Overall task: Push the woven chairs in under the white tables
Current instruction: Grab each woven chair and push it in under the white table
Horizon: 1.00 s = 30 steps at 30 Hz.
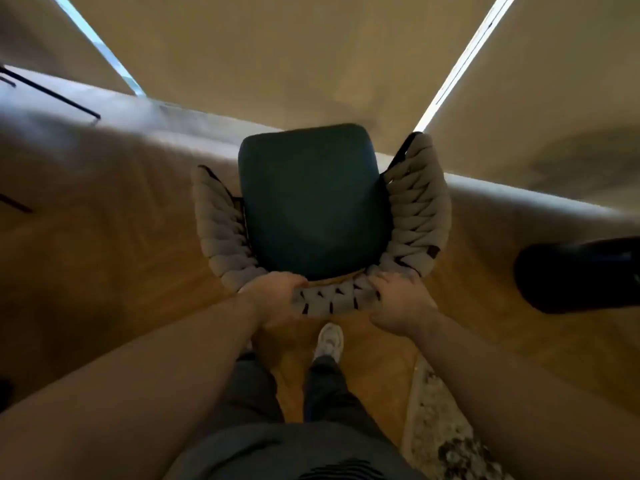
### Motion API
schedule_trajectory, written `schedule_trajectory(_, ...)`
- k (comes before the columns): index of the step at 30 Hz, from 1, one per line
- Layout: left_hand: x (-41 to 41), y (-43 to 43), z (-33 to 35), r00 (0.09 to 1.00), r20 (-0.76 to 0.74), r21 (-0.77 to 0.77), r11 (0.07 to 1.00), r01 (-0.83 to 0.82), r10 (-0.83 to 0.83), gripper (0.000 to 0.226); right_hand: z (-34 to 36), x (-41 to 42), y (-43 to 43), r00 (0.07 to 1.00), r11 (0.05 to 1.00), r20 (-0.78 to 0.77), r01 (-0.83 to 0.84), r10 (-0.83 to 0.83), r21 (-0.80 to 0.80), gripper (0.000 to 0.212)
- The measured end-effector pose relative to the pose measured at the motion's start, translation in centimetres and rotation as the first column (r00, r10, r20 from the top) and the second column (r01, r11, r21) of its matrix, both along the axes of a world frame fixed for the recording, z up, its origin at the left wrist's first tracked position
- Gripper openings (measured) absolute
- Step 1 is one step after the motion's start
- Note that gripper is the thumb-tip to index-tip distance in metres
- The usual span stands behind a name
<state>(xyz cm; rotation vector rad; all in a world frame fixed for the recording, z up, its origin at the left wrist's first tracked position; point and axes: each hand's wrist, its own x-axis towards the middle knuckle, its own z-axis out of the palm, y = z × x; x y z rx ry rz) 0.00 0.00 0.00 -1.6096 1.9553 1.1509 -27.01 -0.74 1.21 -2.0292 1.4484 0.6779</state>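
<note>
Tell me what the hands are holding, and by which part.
Both hold the woven chair by the top of its backrest: the left hand at the rim's left, the right hand at its right.

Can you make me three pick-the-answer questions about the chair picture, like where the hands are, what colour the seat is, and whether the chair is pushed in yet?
1. Where are both hands?
A. on the seat cushion
B. on the top of the woven backrest
C. on the table

2. What colour is the cushion?
A. dark teal
B. red
C. yellow

3. Is the seat under a table?
A. fully under
B. not yet
C. tipped over

Answers: B, the left hand and right hand grip the chair back; A, the cushion looks dark teal; B, the whole cushion shows uncovered.
</note>
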Motion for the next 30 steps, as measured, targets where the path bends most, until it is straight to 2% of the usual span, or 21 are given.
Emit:
schedule_trajectory(4, -1.2, 1.2, -1.9, 0.996, 0.082, 0.109, 0.994, 0.020, -0.029, 0.073, -2.4, -1.1, -1.1, 0.981, 0.989, -0.134, -0.136, 0.142, 0.050, 0.069)
schedule_trajectory(7, -1.7, 1.8, -3.7, 0.973, 0.188, 0.044, 0.991, 0.128, -0.134, 0.067, -4.9, -0.8, -1.3, 0.967, 0.979, -0.153, -0.196, 0.203, 0.057, 0.063)
schedule_trajectory(10, -2.5, 1.4, -4.7, 0.952, 0.264, -0.034, 0.985, 0.171, -0.156, 0.052, -6.1, -0.7, -2.5, 0.953, 0.966, -0.159, -0.250, 0.256, 0.061, 0.057)
schedule_trajectory(15, -3.4, 1.2, -4.9, 0.903, 0.379, -0.002, 0.975, 0.222, -0.205, 0.037, -7.3, -1.5, -3.5, 0.932, 0.953, -0.202, -0.300, 0.302, 0.042, 0.043)
schedule_trajectory(19, -2.9, 1.5, -4.6, 0.893, 0.408, -0.020, 0.977, 0.214, -0.187, 0.033, -7.2, -1.6, -3.7, 0.928, 0.955, -0.233, -0.295, 0.291, 0.022, 0.047)
schedule_trajectory(24, 0.0, 2.3, -3.6, 0.883, 0.421, -0.005, 0.973, 0.232, -0.208, 0.030, -6.5, -0.6, -3.4, 0.872, 0.922, -0.307, -0.380, 0.382, 0.069, 0.037)
schedule_trajectory(30, 5.0, 3.2, -2.1, 0.888, 0.411, -0.023, 0.971, 0.238, -0.207, 0.028, -5.4, 4.3, -2.3, 0.840, 0.893, -0.308, -0.438, 0.447, 0.100, 0.035)
